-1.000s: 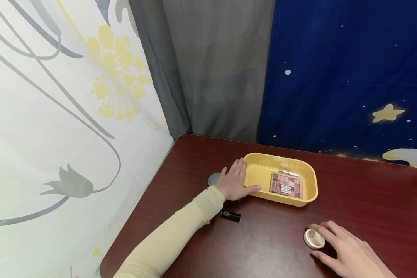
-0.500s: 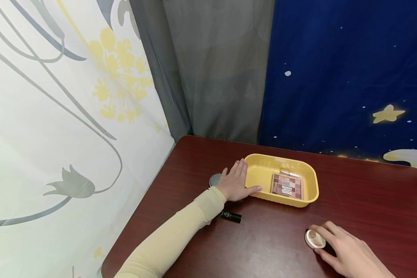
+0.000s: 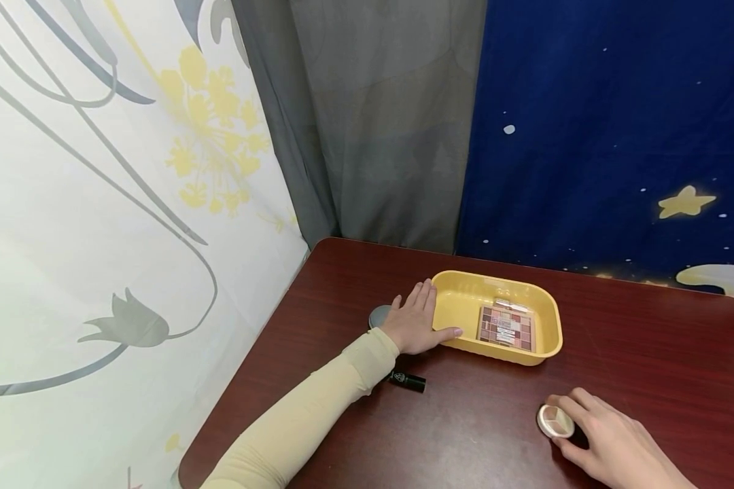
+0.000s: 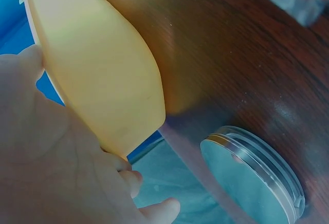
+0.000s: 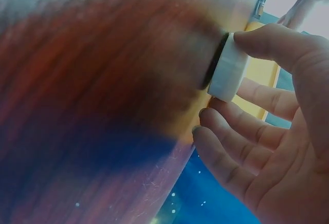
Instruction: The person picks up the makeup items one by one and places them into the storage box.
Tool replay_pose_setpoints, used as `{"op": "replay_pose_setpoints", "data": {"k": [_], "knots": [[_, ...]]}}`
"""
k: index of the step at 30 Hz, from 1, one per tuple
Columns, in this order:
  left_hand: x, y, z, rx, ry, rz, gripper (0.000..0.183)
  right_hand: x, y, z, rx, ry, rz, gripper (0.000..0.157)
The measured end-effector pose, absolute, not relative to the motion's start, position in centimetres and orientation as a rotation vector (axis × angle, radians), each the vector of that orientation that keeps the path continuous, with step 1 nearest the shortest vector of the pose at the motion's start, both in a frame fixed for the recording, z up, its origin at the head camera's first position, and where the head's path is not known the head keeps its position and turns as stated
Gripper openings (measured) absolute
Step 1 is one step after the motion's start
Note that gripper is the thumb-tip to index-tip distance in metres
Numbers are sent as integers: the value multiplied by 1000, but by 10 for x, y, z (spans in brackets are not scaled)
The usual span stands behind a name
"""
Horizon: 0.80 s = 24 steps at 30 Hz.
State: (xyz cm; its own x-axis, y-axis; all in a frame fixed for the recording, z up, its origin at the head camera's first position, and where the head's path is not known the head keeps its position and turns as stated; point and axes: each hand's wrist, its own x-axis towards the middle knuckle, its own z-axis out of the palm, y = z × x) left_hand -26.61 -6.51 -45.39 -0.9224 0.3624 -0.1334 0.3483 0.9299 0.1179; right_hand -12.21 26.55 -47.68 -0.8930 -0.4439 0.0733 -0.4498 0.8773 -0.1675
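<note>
At the lower right, my right hand (image 3: 612, 435) pinches a small round makeup compact (image 3: 556, 422) between thumb and fingers. Its top shows three coloured sections, and in the right wrist view the compact (image 5: 229, 69) stands white-sided against the tabletop. My left hand (image 3: 412, 322) lies with straight fingers along the left end of a yellow tray (image 3: 550, 319), its thumb over the near rim. Inside the tray is an eyeshadow palette (image 3: 506, 329), with a small clear-and-silver item (image 3: 512, 305) behind it. The left wrist view shows the tray's outer wall (image 4: 103, 70) beside the left palm.
A round grey-topped case (image 3: 378, 316) sits left of my left hand, partly hidden by it. Under the left forearm a black tube (image 3: 407, 381) pokes out. The dark red table (image 3: 465, 435) meets a white patterned sheet (image 3: 232, 258) at left and curtains (image 3: 397, 136) behind.
My right thumb has closed in on the round compact, which has barely shifted on the table. The left hand and tray stay where they were; the view has drifted slightly.
</note>
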Motion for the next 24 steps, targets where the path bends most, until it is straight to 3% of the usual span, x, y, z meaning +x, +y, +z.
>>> {"op": "replay_pose_setpoints", "data": {"k": [24], "knots": [[-266,-65,-453,539,2933,142,111,-127,260,-465,674,-3066,234,49]]}}
